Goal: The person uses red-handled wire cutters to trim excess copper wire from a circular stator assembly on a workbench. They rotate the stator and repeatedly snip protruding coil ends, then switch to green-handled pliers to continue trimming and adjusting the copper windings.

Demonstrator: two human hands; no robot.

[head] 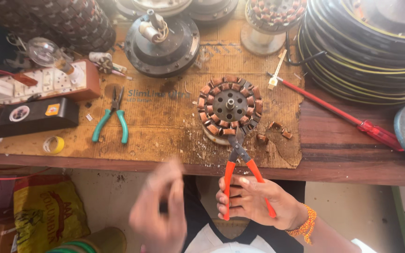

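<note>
Glossy orange-handled cutters [240, 161]; copper-wound stator [230, 105]; stained cardboard [165, 131].

I see the stator [230, 106] on the cardboard sheet [165, 136], cutters [241, 154] touching its near edge. Pliers [112, 119] lie to its left, a screwdriver [338, 112] to its right, a motor housing [161, 44] behind.

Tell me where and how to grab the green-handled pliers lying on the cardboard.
Take the green-handled pliers by the two green grips, coming straight down from above on the near side. They lie flat on the cardboard with the handles spread toward the table edge and the dark jaws pointing away, so the grips are the nearest, widest part, clear of the neighbouring black box.
</note>
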